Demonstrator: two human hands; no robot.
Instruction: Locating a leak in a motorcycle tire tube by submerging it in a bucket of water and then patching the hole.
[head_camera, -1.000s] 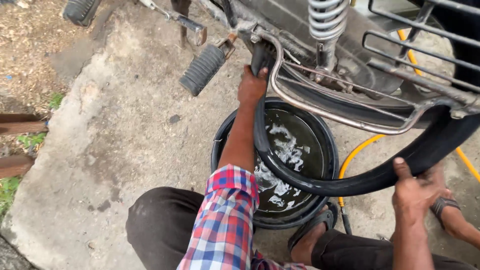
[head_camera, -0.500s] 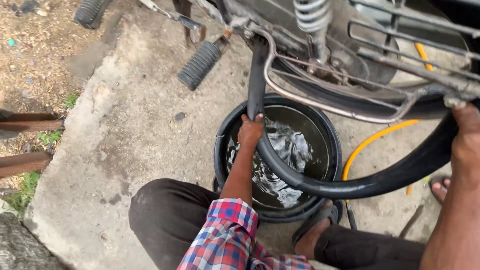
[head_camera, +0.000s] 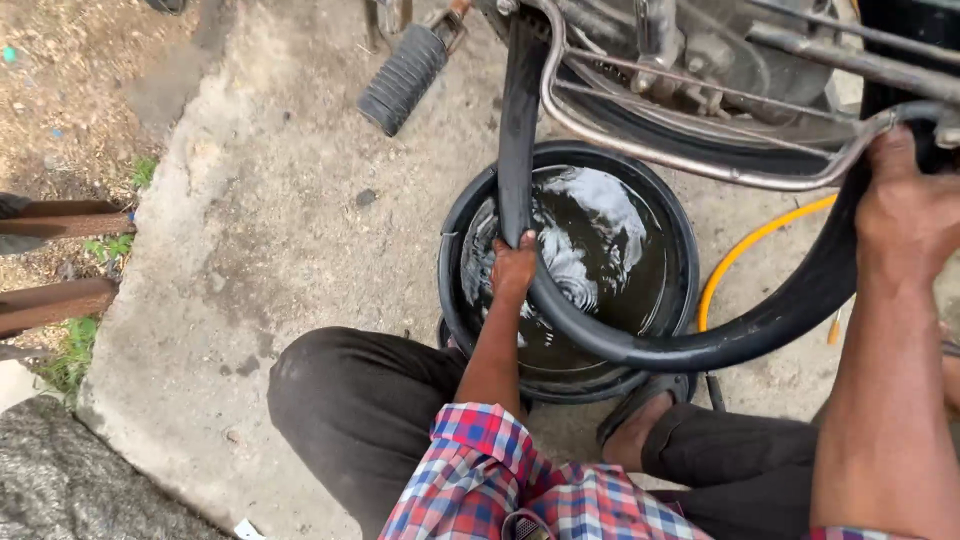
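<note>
A black rubber inner tube (head_camera: 640, 345) loops down from a motorcycle into a black basin (head_camera: 668, 205) of water. My left hand (head_camera: 513, 268) grips the tube just above the water, at the basin's left side. My right hand (head_camera: 905, 205) holds the tube higher up at the right, next to a chrome guard bar (head_camera: 700, 165) of the motorcycle. The tube's lowest bend rests over the water near the basin's front rim. The water ripples around the tube.
A ribbed black footrest (head_camera: 402, 78) sticks out at the top. A yellow hose (head_camera: 745, 250) curves on the concrete right of the basin. My knees in dark trousers (head_camera: 370, 400) flank the basin. Rusty bars (head_camera: 60, 300) lie by dirt at the left.
My left hand slid down the tube from near the motorcycle frame to the water. My right hand rose along the tube to the guard bar. The tube dipped lower.
</note>
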